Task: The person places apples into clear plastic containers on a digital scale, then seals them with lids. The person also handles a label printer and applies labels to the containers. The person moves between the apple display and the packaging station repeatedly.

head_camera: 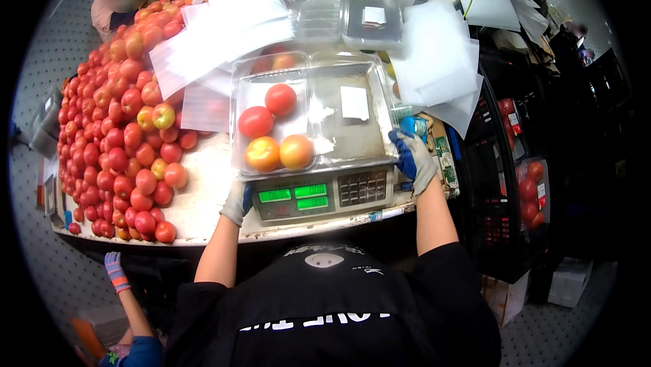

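Observation:
A clear plastic clamshell container (318, 148) lies opened out over the metal pan (351, 135) of a digital scale (325, 196). Two red tomatoes and two orange-yellow tomatoes (296, 152) sit on a white foam sheet (300, 87) in its left half. A small white paper label (354, 103) shows in the right half. My right hand (418, 161), in a grey and blue work glove, grips the container's right front corner. My left hand (235, 204), gloved alike, is at the left front corner beside the scale; its fingertips are hidden.
A large heap of tomatoes (117, 158) covers the table's left. White foam sheets (244, 26) (437, 51) lie behind, near stacked clear containers (318, 11). Black crates (488, 189) stand right. A co-worker's striped glove (117, 271) is at lower left; another person (114, 0) is at upper left.

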A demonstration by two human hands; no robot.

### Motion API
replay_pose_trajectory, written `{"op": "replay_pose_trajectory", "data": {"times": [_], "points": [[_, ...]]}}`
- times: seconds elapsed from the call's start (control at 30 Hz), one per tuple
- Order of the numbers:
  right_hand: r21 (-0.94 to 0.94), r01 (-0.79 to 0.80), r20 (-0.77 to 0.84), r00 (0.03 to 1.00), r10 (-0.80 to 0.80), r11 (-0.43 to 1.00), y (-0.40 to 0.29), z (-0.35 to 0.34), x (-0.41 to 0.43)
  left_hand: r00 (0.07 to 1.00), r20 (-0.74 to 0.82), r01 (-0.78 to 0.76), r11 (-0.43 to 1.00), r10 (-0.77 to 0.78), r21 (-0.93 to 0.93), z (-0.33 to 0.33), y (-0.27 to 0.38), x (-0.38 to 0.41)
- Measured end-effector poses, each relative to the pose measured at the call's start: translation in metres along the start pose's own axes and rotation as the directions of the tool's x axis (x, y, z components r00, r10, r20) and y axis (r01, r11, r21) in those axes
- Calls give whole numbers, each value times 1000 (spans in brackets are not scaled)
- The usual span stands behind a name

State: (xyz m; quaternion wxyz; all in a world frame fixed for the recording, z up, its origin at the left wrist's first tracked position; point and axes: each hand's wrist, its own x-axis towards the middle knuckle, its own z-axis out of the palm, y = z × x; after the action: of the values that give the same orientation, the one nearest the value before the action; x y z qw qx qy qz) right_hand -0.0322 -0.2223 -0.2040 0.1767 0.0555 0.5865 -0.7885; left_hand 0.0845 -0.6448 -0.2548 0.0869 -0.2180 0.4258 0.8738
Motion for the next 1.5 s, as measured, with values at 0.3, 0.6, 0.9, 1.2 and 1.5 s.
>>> {"op": "replay_pose_trajectory", "data": {"times": [0.3,0.6,0.9,1.2,1.5], "points": [[-451,189,-140,951,-278,872,-11,11,-7,988,-49,-141,981,148,132,-9,-9,2],[-848,34,-210,894,-395,529,-50,37,-8,946,-93,-169,720,309,673,11,0,-46],[-422,392,-8,900,-436,817,-93,102,-41,181,-331,733,98,926,673,-96,80,-166],[-535,482,610,789,-78,694,-38,276,-87,61,-639,497,532,767,686,-168,109,-144],[-646,601,670,742,-29,471,113,445,-30,543,-236,505,-89,806,859,-105,60,-109]]}}
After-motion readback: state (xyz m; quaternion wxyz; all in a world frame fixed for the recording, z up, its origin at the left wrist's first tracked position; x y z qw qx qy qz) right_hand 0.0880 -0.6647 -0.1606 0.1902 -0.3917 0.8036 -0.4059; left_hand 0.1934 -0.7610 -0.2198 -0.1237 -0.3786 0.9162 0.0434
